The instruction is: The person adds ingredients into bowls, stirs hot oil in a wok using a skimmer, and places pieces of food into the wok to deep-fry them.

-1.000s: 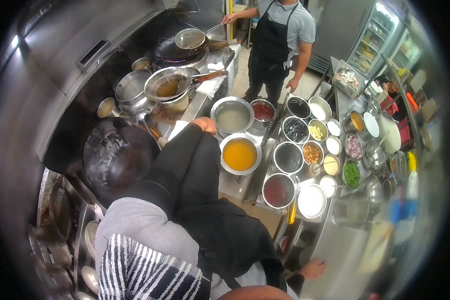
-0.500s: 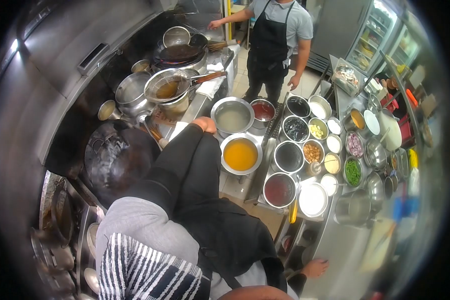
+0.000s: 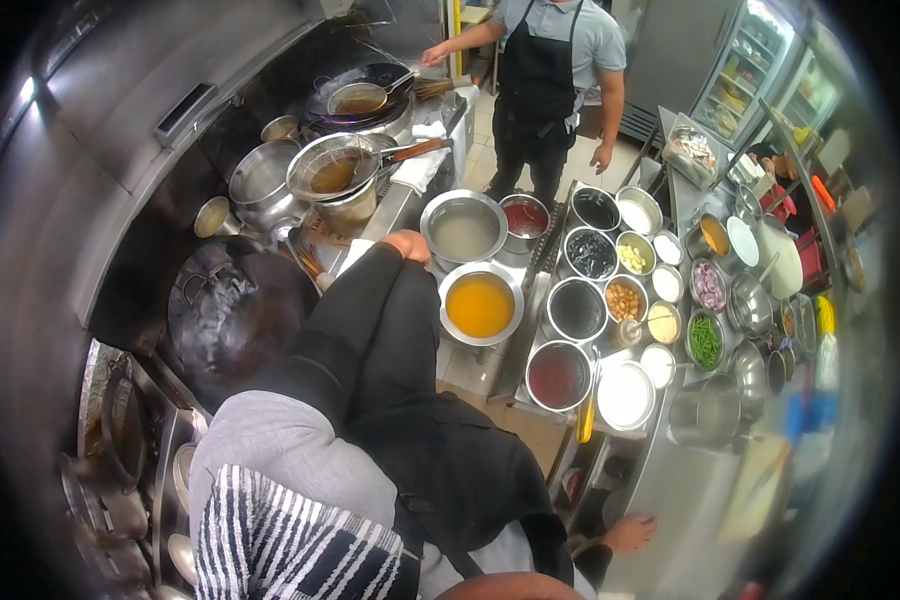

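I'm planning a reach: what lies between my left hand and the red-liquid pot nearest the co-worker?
In the head view, a metal bowl of cloudy liquid lies between your left hand and that red-liquid pot.

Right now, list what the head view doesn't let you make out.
In the head view:
Left hand: its underside, hidden by its own back.
Pot: part of its inside, behind the strainer.
Far person: most of the head, cut off by the top edge.
Blue thing: what it is, blurred.

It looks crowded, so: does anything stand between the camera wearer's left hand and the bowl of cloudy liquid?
Nothing visible does: the left hand is beside the bowl of cloudy liquid; whether they touch is unclear.
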Demonstrator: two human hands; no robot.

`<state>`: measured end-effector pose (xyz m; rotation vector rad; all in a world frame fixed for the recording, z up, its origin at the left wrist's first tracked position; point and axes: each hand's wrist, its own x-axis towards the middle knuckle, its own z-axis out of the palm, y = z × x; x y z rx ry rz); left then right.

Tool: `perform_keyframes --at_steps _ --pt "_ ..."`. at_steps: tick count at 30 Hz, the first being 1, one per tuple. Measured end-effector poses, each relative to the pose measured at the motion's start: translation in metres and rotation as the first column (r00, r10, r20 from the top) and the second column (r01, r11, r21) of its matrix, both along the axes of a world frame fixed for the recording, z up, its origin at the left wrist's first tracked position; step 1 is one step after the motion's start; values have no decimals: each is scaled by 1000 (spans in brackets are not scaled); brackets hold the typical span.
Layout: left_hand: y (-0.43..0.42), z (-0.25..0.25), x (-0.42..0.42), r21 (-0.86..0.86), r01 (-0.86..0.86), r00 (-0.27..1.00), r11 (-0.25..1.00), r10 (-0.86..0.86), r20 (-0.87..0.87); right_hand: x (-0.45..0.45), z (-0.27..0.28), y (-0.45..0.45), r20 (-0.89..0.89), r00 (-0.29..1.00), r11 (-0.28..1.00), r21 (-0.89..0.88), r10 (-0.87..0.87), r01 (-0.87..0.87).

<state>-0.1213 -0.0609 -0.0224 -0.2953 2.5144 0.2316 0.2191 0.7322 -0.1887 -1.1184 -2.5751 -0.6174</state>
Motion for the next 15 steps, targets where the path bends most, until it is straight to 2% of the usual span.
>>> perform_keyframes --at_steps 4,7,10,12,15 --pt "-3 -4 -1 0 -25 1000 1000 25 -7 -3 5 -2 33 998 998 -45 -50 51" --pt "1 -1 1 -18 -42 999 999 41 -18 -1 11 -6 5 1000 1000 -24 5 -5" --pt "2 1 2 -22 -57 998 998 57 -32 1 8 -5 -15 999 999 -2 33 -33" --pt "2 0 3 -19 -57 998 998 57 -36 2 5 -5 -73 993 992 90 95 -89" --pt "0 2 1 -9 -43 999 999 43 -26 3 11 -17 -64 996 992 108 69 -62"
